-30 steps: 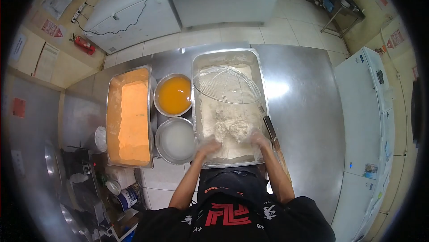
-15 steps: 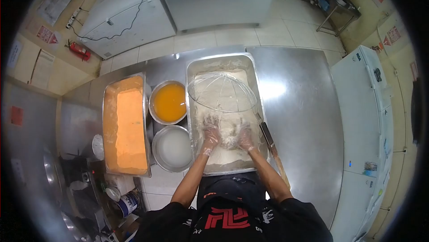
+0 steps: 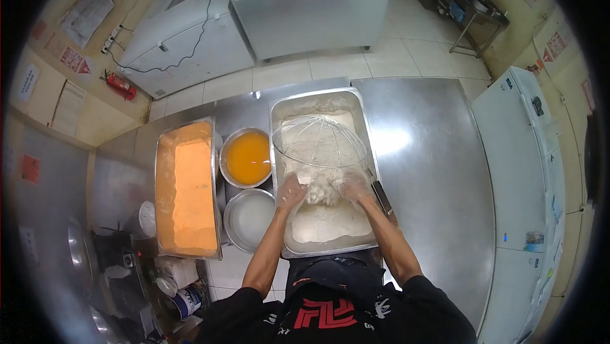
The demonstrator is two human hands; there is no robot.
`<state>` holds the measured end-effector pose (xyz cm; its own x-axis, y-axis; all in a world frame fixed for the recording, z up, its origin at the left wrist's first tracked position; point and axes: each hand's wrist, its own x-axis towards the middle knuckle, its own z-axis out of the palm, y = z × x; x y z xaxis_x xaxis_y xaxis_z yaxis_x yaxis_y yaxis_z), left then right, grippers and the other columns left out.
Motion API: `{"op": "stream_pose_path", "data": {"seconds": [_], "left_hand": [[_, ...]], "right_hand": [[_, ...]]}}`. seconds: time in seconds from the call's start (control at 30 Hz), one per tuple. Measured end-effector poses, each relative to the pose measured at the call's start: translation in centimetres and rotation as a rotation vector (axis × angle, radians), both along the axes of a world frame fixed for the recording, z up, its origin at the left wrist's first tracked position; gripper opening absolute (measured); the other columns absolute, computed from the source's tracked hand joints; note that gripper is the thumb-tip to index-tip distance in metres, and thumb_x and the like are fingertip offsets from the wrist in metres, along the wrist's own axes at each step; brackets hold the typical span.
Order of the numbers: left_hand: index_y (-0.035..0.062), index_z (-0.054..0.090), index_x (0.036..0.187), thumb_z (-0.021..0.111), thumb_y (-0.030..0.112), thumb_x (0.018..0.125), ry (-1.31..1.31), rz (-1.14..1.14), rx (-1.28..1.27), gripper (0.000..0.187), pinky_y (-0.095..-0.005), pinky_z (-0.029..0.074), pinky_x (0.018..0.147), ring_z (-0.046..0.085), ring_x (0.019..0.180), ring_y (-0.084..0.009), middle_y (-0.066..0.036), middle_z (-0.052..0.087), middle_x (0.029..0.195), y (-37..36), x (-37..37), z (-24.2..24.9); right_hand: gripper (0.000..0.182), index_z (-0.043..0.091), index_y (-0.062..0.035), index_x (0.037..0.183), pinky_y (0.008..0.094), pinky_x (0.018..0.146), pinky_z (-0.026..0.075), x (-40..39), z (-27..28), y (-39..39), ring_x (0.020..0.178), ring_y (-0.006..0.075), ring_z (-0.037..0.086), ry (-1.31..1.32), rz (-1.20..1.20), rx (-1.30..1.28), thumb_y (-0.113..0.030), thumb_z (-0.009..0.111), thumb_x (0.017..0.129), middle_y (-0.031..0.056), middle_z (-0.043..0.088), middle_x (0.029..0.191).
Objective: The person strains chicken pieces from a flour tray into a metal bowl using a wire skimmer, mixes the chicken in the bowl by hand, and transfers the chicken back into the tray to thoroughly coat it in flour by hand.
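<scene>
Scooping from both sides, the left hand (image 3: 291, 190) and the right hand (image 3: 356, 186) cup a floury clump (image 3: 323, 186) between them, lifted just clear of the flour (image 3: 327, 220) in the big tray (image 3: 277, 153) and right at the near rim of the wire basket (image 3: 319, 142). Both hands wear thin clear gloves and are curled around the clump, fingers closed in on it, palms facing each other. What is inside the coating can't be made out; it is white all over.

Judging progress: the clump looks well coated, so the dredging seems largely done for this batch. The basket looks empty through its wires, so nothing appears to be loaded or shaken off yet; that part seems left to do. The flour bed near the person shows a smooth hollow where the hands dug.

Both forearms reach forward from the body, elbows out, wrists angled inward so the hands meet over the tray's middle.

To the left on the steel desk (image 3: 432, 153) sit an orange bowl (image 3: 248, 158), a bowl of whitish liquid (image 3: 251, 212) and a tray of orange crumb (image 3: 190, 194), none touched.
</scene>
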<state>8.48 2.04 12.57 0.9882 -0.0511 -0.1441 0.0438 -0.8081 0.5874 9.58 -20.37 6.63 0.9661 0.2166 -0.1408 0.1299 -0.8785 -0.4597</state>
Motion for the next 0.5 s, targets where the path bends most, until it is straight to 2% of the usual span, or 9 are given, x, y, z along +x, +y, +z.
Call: {"op": "stream_pose_path", "data": {"seconds": [0.07,0.17,0.2,0.23,0.3,0.33,0.4,0.43,0.5], "left_hand": [[-0.0066,0.052,0.096,0.057,0.030,0.071,-0.146,-0.005,0.011,0.045,-0.0416,0.044,0.077,0.055,0.085,-0.0379,-0.028,0.056,0.088,1.0,0.4,-2.8],[-0.0076,0.053,0.096,0.056,0.030,0.071,-0.255,-0.126,0.059,0.045,-0.0412,0.045,0.076,0.056,0.084,-0.0370,-0.028,0.056,0.086,1.7,2.7,-6.3],[-0.0065,0.052,0.102,0.056,0.030,0.072,0.116,-0.071,-0.045,0.047,-0.0412,0.044,0.079,0.056,0.090,-0.0353,-0.029,0.056,0.093,0.6,3.4,-2.4],[-0.0065,0.052,0.102,0.056,0.030,0.072,0.119,-0.070,-0.046,0.047,-0.0412,0.044,0.079,0.056,0.090,-0.0353,-0.029,0.056,0.093,-0.3,3.8,-0.4],[-0.0080,0.051,0.103,0.058,0.029,0.071,0.351,-0.067,0.138,0.049,-0.0420,0.045,0.071,0.058,0.083,-0.0356,-0.027,0.057,0.088,-1.9,4.4,1.4],[-0.0080,0.051,0.103,0.058,0.029,0.071,0.348,-0.067,0.148,0.049,-0.0420,0.045,0.071,0.058,0.083,-0.0356,-0.027,0.057,0.088,-2.1,3.6,-1.0],[-0.0099,0.056,0.094,0.055,0.028,0.067,-0.456,0.125,0.298,0.046,-0.0402,0.041,0.084,0.049,0.105,-0.0372,-0.035,0.049,0.104,-2.8,0.0,-10.8],[-0.0099,0.056,0.094,0.055,0.028,0.067,-0.458,0.138,0.282,0.046,-0.0402,0.041,0.084,0.049,0.105,-0.0372,-0.035,0.049,0.104,-3.2,-1.4,-13.7],[-0.0063,0.060,0.084,0.055,0.029,0.067,-0.300,0.165,-0.069,0.039,-0.0411,0.041,0.082,0.053,0.097,-0.0379,-0.033,0.054,0.094,-2.8,-2.4,-15.8]], "right_hand": [[0.037,0.060,0.0049,0.077,0.0427,0.068,0.045,1.1,-0.2,-0.5,0.073,0.0356,0.058,-0.034,0.094,-0.119,-0.030,0.060,0.067,0.0226,0.059,0.080],[0.038,0.059,0.0049,0.079,0.0425,0.069,0.045,3.5,-2.7,-0.3,0.076,0.0353,0.058,0.043,0.107,-0.134,-0.031,0.060,0.068,0.0226,0.059,0.081],[0.038,0.059,0.0049,0.080,0.0424,0.070,0.045,4.4,-4.8,-0.1,0.077,0.0352,0.058,0.065,0.074,-0.104,-0.031,0.059,0.068,0.0227,0.059,0.082],[0.038,0.059,0.0049,0.080,0.0423,0.070,0.045,4.3,-6.5,0.2,0.078,0.0351,0.057,0.079,0.067,-0.081,-0.032,0.059,0.068,0.0227,0.059,0.082],[0.039,0.059,0.0049,0.081,0.0422,0.071,0.045,2.8,-8.3,1.3,0.079,0.0348,0.057,0.103,0.116,-0.098,-0.032,0.059,0.069,0.0228,0.059,0.083],[0.040,0.059,0.0049,0.082,0.0421,0.072,0.045,2.2,-8.2,1.4,0.080,0.0347,0.057,0.122,0.162,-0.114,-0.032,0.059,0.069,0.0228,0.059,0.084],[0.040,0.059,0.0049,0.083,0.0420,0.072,0.045,1.6,-6.4,0.7,0.082,0.0345,0.057,0.169,0.234,-0.148,-0.033,0.058,0.069,0.0229,0.059,0.085],[0.041,0.059,0.0048,0.084,0.0419,0.073,0.045,1.5,-5.4,0.1,0.082,0.0344,0.057,0.206,0.238,-0.166,-0.033,0.058,0.070,0.0229,0.059,0.085],[0.042,0.059,0.0048,0.085,0.0418,0.074,0.045,2.8,-5.4,-1.2,0.084,0.0341,0.057,0.233,0.162,-0.186,-0.034,0.058,0.070,0.0229,0.059,0.086]]}}
